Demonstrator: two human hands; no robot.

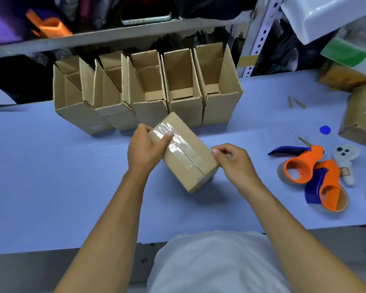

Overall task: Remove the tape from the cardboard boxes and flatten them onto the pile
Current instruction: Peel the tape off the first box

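A small closed cardboard box point(195, 157) sits tilted on the blue table, one corner down. Clear tape point(179, 148) runs along its top seam. My left hand point(145, 149) grips the box's far left end, thumb lying on the tape. My right hand point(232, 161) is at the box's right edge with fingers curled, and thumb and forefinger pinch something clear, likely a tape end. Behind it stands a row of several open cardboard boxes point(148, 92) with their flaps up.
Two orange-and-blue tape dispensers point(300, 168) and a white controller point(344, 159) lie to the right. More cardboard boxes point(361, 117) sit at the far right edge. A metal shelf point(114, 34) hangs over the back. A blue cap point(325, 130) lies on the table point(51, 176).
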